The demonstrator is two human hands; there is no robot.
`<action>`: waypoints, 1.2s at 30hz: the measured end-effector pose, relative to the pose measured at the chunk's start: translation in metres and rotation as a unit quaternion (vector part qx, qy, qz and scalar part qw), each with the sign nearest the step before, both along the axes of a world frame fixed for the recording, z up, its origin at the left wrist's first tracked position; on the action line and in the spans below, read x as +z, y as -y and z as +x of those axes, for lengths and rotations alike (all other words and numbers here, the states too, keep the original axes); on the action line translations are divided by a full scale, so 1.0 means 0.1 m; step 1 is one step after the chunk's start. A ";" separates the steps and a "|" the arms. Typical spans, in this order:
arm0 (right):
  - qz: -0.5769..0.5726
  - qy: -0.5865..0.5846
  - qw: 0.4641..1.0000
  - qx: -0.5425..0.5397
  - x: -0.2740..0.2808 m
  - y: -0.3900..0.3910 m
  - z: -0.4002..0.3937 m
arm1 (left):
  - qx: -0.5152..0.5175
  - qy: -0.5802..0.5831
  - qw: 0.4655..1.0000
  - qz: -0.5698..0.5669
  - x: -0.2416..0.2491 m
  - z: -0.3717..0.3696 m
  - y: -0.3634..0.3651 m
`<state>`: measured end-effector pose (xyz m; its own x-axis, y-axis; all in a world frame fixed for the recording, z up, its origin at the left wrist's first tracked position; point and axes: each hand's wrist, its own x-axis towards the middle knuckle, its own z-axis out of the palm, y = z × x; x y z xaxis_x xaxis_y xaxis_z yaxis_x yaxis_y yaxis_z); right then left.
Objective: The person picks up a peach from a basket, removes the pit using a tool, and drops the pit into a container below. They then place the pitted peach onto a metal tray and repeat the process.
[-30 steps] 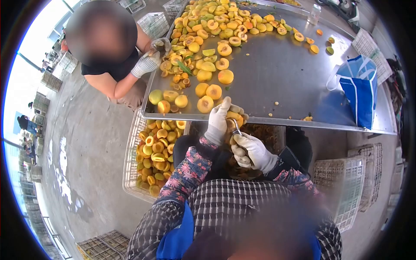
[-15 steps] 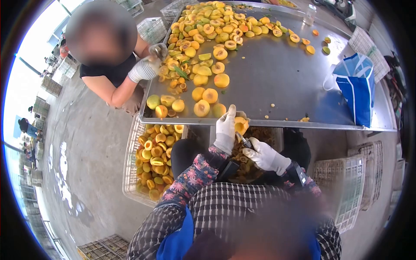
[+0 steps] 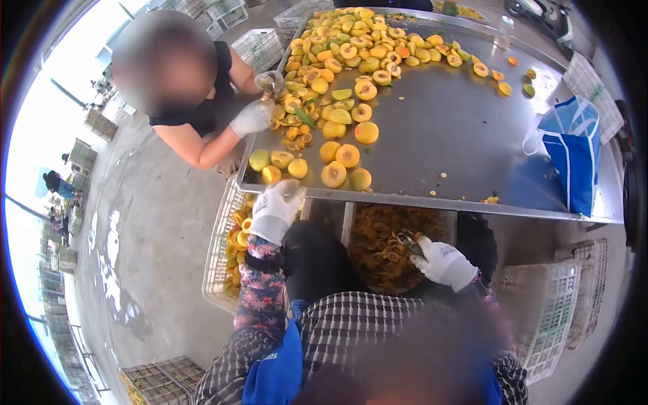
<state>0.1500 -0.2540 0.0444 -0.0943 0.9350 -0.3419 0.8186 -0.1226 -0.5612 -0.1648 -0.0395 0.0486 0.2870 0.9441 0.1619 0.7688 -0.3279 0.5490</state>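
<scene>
My left hand [image 3: 273, 212], in a white glove, is at the table's near edge above a white crate [image 3: 217, 260] of pitted yellow peach halves [image 3: 236, 236]. Its fingers are apart and no fruit shows in them. In my gloved right hand [image 3: 445, 264] is a pitting tool [image 3: 410, 244] with a metal loop at its end. The tool hangs over a bin [image 3: 348, 226] of brown pits and scraps [image 3: 386, 239] below the table. Several cut peach halves [image 3: 333, 173] with flesh facing up lie on the metal table [image 3: 432, 148] ahead of my hands.
A large heap of peach halves [image 3: 364, 44] covers the table's far left. A blue bag [image 3: 570, 158] and a clear jar [image 3: 503, 32] stand on the right side. At the left, a co-worker's gloved hand [image 3: 253, 119] works by the heap. Stacked crates [image 3: 540, 310] stand at lower right.
My left hand has moved left from above the bin to the crate, and the peach half it held is gone from it. My right hand has moved slightly down and right with the tool.
</scene>
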 end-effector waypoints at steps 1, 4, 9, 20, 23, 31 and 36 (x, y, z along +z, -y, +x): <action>0.007 0.000 1.000 0.004 -0.01 -0.03 -0.02 | 0.013 -0.041 0.997 0.064 -0.04 -0.09 -0.05; 0.045 -0.007 0.999 0.017 -0.07 -0.12 -0.06 | -0.036 0.021 0.998 0.040 -0.05 0.15 -0.20; 0.172 -0.020 0.985 0.014 -0.15 -0.23 -0.18 | -0.052 -0.121 0.990 -0.045 -0.27 0.73 -0.40; 0.204 -0.107 0.972 -0.054 -0.05 -0.38 -0.40 | -0.102 0.499 0.840 -0.185 -0.43 0.99 -0.37; 0.231 -0.216 0.946 -0.074 -0.01 -0.57 -0.42 | -0.118 0.640 0.628 -0.426 -0.02 1.01 -0.05; 0.335 -0.115 0.930 -0.097 0.36 -0.76 -0.63 | -0.087 0.713 0.505 -0.479 0.18 1.27 0.28; 0.310 -0.084 0.941 -0.103 0.27 -0.76 -0.65 | -0.068 0.714 0.540 -0.440 0.08 1.37 0.36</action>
<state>0.0847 -0.1780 0.0714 0.1063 0.9542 0.2796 0.7067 0.1253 -0.6963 -0.0280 -0.0756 0.0562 0.5391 0.8217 -0.1847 -0.6438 0.5435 0.5387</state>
